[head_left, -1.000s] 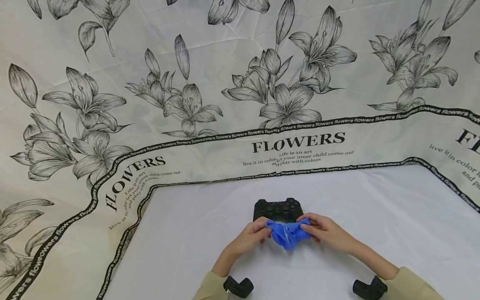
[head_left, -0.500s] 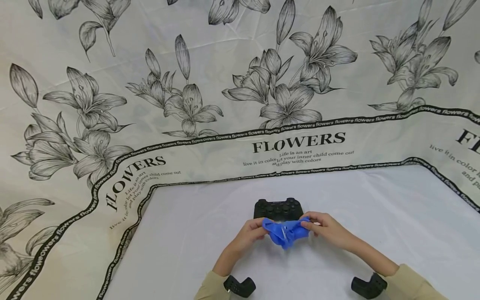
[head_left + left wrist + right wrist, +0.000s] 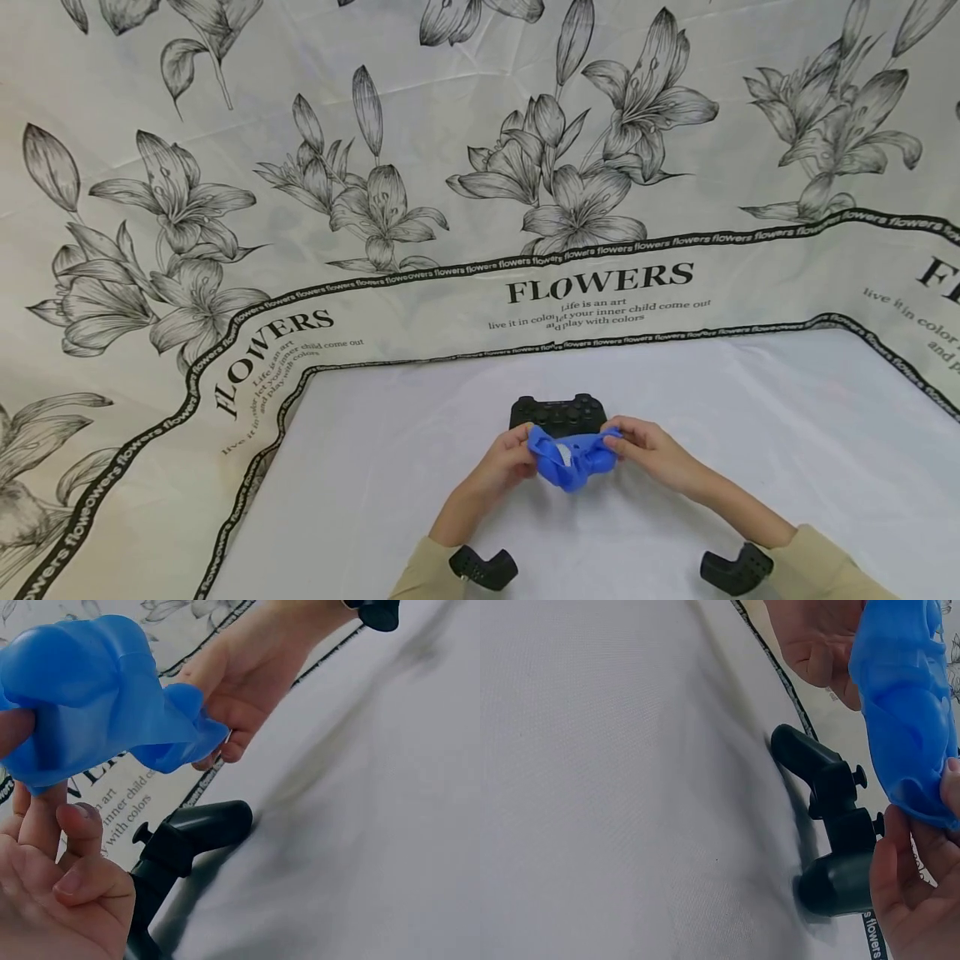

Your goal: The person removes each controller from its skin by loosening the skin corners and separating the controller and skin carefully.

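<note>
A soft blue silicone controller cover is stretched between both hands in the head view. My left hand pinches its left end with fingers and thumb. At the other end my right hand pinches the edge between thumb and fingers. Folds and rounded grip lobes show on the cover in the left wrist view. Just behind it lies a black game controller with two thumbsticks, its near edge hidden by the cover. The right wrist view shows the controller apart from the cover, on the white cloth.
White cloth covers the table. Behind it rises a fabric backdrop printed with lilies and lettering. Black wrist-worn devices sit at both cuffs, close above the cloth.
Both hands have lifted the blue cover slightly farther up the view, nearer the controller. Its folds have shifted and opened, with a pale patch now showing. The controller stays in place.
</note>
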Tool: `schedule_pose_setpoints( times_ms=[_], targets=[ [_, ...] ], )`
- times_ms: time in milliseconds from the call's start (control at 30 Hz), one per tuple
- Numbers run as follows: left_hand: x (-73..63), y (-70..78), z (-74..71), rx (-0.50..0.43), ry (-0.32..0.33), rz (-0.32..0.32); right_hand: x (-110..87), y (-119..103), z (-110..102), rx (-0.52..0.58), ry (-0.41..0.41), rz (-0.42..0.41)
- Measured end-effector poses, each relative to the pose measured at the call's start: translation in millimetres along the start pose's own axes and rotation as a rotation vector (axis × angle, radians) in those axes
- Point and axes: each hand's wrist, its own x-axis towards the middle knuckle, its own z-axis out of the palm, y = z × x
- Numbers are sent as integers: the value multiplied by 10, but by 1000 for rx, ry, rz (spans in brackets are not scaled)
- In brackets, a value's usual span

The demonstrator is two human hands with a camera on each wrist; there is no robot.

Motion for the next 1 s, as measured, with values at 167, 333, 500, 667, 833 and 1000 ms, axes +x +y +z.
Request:
schedule_pose_setpoints(
  times_ms=[167,333,500,667,833,1000],
  targets=[
    [-25,3,-67,27,-58,-33,-8,-5,-10,15,5,19],
    [-61,-2,-164,86,-150,-80,-14,-2,-27,30,-20,31],
    [-96,49,-220,157,-220,-151,-24,-12,-45,50,-46,30],
    [-98,79,-243,252,-213,-210,-37,-12,-56,87,-58,34],
    [-82,39,-232,158,-207,-173,-37,2,-54,129,-69,45],
    [-80,21,-207,34,-261,-123,-28,-20,-64,108,-73,42]
  ],
)
